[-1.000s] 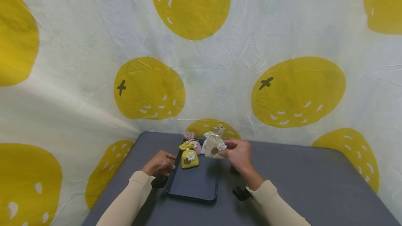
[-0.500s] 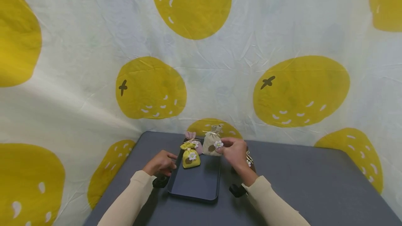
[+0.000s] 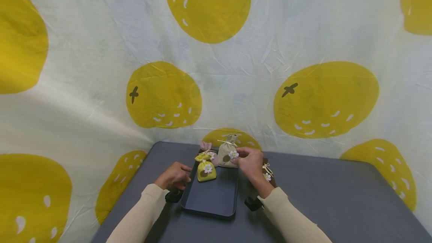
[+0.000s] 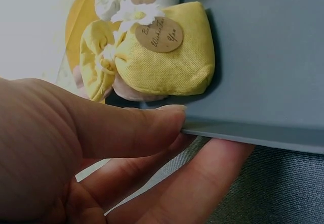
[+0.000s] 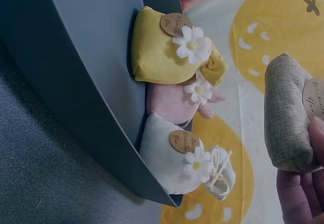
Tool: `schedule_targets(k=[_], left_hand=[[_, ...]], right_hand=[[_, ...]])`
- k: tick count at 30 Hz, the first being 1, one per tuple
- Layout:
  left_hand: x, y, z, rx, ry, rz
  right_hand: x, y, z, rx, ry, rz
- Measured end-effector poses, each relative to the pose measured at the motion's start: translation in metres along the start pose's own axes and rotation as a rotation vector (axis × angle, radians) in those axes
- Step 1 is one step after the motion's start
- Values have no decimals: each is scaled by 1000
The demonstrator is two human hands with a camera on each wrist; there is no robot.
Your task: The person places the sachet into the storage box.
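My right hand (image 3: pixel 251 164) pinches a beige drawstring sachet (image 3: pixel 225 154) above the far end of the dark grey tray (image 3: pixel 209 201). In the right wrist view the sachet (image 5: pixel 288 115) is clear of the tray, fingers and thumb at its right side. My left hand (image 3: pixel 173 175) grips the tray's left rim, thumb inside and fingers outside, as the left wrist view shows. Inside the tray lie a yellow sachet (image 5: pixel 159 49), a pink sachet (image 5: pixel 167 102) and a white sachet (image 5: pixel 164 155), each with a white flower. The beige sachet hides the white one in the head view.
A dark brown sachet (image 3: pixel 267 175) with a flower is on the grey table (image 3: pixel 320 198), partly behind my right hand. Behind the table hangs a white cloth (image 3: pixel 236 85) printed with yellow fruit.
My right hand has shifted slightly left with the beige sachet, covering the white one. More of the brown sachet now shows beside my wrist. The left hand stays on the rim.
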State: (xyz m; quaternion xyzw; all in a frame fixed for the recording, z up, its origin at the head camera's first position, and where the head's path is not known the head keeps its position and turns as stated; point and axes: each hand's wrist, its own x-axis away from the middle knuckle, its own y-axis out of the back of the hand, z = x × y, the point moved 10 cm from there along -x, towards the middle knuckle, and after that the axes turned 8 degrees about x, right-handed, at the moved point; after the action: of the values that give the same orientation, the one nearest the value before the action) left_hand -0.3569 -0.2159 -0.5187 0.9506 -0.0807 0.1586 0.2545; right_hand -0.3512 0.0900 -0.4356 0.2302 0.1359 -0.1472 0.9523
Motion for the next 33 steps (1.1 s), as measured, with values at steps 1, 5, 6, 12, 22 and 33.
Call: schedule_targets(k=[1,5,6,12,22,33], left_hand=[[0,0,0,2,0,0],[-1,0,0,12,0,2],[-1,0,0,13,0,3],[-1,-1,0,8,4,0],[1,0,0,10,5,0],[0,0,0,4,16,3]], right_hand=[[0,-1,-1,4,0,-1],[0,-3,-2,10,-6,5],[0,-4,-3,12,-9,7],[0,-6,-6,23,-19,15],[-3,-10,-12,38,12,-7],[-4,-15,-20,68,31,-20]])
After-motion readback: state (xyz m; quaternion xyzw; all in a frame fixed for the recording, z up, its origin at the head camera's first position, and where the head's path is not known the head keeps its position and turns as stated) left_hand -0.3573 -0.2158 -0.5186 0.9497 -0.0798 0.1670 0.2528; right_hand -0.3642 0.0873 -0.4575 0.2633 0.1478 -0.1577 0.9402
